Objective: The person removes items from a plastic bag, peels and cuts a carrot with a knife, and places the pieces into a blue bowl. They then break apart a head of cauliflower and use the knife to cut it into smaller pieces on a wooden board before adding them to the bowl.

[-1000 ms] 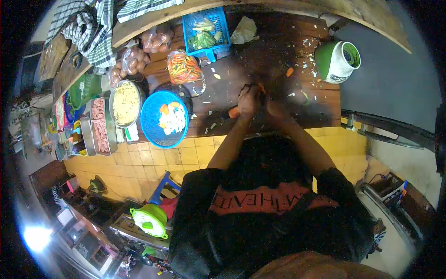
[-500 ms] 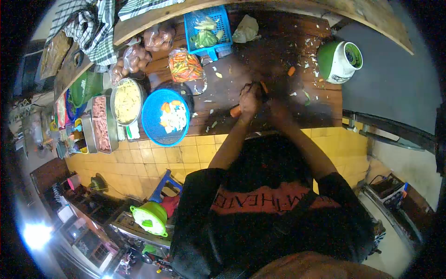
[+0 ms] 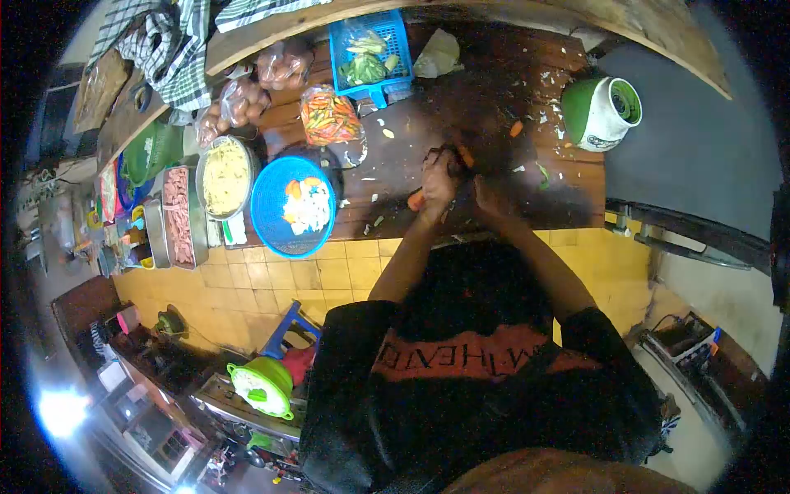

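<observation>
My left hand (image 3: 439, 179) is closed low over the dark wooden table (image 3: 395, 177), fingers curled round a carrot (image 3: 467, 156) whose orange end shows beyond the knuckles. A second carrot piece (image 3: 416, 200) lies by the wrist of this hand. Just to the right, my right hand (image 3: 490, 196) is closed and dim in shadow beside a dark patch between the hands; I cannot tell what it grips. Farther right on the table lies a small carrot piece (image 3: 516, 128).
Left of my hands stands a blue round basket (image 3: 262, 206) with cut white and orange vegetables. Behind it are a bowl of pale strips (image 3: 225, 177), a bag of chillies (image 3: 329, 115) and a blue rectangular basket (image 3: 337, 62). A green-white container (image 3: 584, 111) stands right, near scattered peelings.
My right hand has shifted slightly and shows a little more clearly beside the left. My left hand stays almost in place on the carrot. The camera view has moved slightly.
</observation>
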Action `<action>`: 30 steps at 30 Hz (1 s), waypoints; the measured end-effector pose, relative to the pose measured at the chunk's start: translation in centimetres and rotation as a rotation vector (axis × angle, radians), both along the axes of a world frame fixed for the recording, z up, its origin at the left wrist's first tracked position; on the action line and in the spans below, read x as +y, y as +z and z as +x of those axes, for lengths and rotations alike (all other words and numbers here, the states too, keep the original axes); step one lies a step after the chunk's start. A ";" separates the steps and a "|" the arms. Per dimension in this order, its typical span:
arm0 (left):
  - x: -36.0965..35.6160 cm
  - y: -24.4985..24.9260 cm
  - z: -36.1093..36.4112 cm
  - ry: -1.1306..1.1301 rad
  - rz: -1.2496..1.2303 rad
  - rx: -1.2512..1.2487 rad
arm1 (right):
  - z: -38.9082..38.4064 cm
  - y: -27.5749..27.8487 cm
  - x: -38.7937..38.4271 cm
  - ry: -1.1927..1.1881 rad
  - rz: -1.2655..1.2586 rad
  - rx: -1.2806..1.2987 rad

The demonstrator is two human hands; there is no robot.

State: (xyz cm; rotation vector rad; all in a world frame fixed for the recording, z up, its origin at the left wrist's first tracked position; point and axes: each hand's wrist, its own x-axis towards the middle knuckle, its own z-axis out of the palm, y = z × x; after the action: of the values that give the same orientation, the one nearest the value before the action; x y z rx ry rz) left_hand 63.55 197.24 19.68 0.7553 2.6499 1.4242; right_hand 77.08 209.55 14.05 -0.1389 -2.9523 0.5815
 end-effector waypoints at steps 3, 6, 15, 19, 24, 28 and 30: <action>-0.3 -1.7 0.1 0.003 0.080 0.082 | -0.9 1.0 -1.3 0.124 0.223 -0.100; -0.1 -1.7 -0.1 -0.005 0.013 0.061 | -2.1 0.9 -1.0 0.142 0.381 -0.324; -0.3 -1.0 -0.2 -0.025 0.033 0.125 | -0.7 -3.3 -0.7 0.073 0.242 0.123; -0.3 2.6 -0.1 0.007 0.037 0.045 | 0.1 -5.1 -2.5 -0.020 0.497 0.175; -0.4 -2.5 -0.7 -0.061 0.197 0.008 | -0.6 -5.0 -2.9 -0.110 0.562 0.090; -0.6 3.5 -0.6 -0.034 0.083 0.032 | -1.6 -4.8 -0.9 -0.094 0.018 -0.207; -0.7 3.5 -0.7 -0.065 0.066 0.031 | -2.0 -7.2 0.9 -0.099 -0.090 -0.321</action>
State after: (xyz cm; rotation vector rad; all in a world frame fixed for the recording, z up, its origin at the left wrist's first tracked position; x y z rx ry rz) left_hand 62.83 196.55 23.22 0.8674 2.5867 1.5020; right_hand 75.07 210.46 6.84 -0.4221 -3.2005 0.7415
